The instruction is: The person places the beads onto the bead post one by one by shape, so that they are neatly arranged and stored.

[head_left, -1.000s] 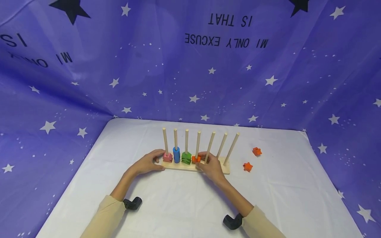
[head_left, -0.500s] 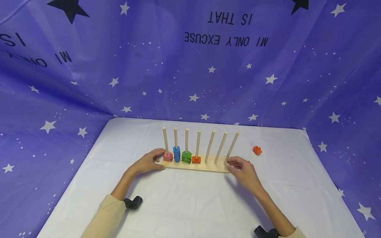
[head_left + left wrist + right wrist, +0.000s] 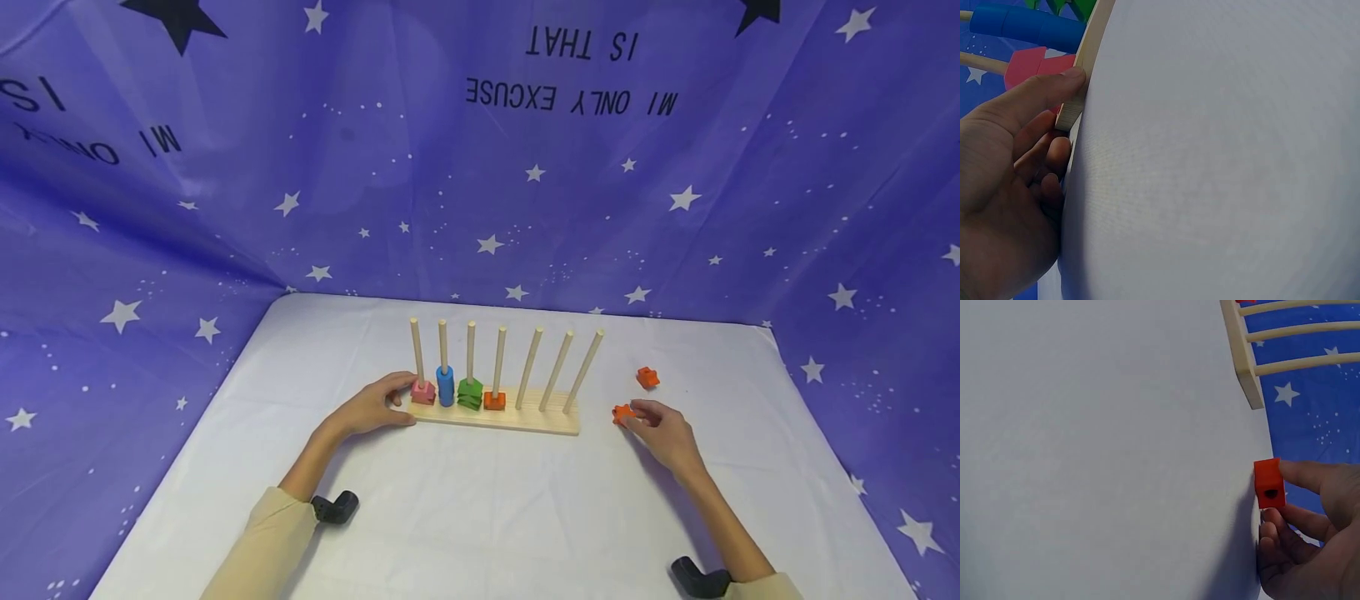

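A wooden peg board [image 3: 540, 422] with several upright pegs stands on the white cloth. From the left, its pegs carry pink pieces [image 3: 423, 393], blue cylinders [image 3: 446, 387], green pieces [image 3: 470, 393] and an orange star bead [image 3: 494, 402]. My left hand [image 3: 372, 406] grips the board's left end; in the left wrist view the thumb lies on the front edge of the board [image 3: 1093, 47]. Right of the board, my right hand [image 3: 666, 433] pinches another orange star bead [image 3: 1269, 483] between thumb and fingers, low over the cloth. A hole shows in that bead's side.
A further loose orange star bead [image 3: 648, 377] lies on the cloth behind my right hand. The three rightmost pegs [image 3: 557, 372] bear no pieces. A purple curtain [image 3: 487, 167] with stars rises behind the table [image 3: 480, 517].
My right hand has let go of the orange bead on the fourth peg, moved right past the board's end, and taken hold of a loose star bead. The left hand stays put.
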A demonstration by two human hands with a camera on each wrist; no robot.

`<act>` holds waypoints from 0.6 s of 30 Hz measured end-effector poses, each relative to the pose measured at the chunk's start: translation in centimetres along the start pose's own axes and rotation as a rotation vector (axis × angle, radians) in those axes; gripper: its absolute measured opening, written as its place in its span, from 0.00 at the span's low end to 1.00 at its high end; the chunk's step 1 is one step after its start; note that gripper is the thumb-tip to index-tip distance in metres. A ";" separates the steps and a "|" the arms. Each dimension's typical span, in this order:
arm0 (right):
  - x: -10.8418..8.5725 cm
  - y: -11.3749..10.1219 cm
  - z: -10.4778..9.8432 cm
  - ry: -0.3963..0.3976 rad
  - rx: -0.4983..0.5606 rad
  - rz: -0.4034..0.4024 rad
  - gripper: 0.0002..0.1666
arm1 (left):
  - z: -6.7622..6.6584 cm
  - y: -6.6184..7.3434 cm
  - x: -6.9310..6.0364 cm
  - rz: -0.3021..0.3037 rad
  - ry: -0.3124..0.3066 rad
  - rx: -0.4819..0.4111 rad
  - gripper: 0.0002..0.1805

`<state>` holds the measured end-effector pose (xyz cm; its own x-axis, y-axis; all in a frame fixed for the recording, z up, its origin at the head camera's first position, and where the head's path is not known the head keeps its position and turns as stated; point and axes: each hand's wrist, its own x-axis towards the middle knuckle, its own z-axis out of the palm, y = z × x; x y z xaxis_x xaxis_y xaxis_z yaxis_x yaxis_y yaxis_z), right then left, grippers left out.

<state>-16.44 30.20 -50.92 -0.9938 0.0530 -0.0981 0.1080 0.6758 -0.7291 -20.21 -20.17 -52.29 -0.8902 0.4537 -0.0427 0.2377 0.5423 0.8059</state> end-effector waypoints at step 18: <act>0.4 -0.8 0.3 -0.088 0.127 0.022 0.26 | -0.1 0.2 0.0 -0.006 -0.008 -0.010 0.42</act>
<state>-16.90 29.46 -50.63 -0.9854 -0.0018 -0.1704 0.1382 0.5766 -0.8052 -20.19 -20.18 -52.05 -0.8885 0.4559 -0.0524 0.2280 0.5378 0.8117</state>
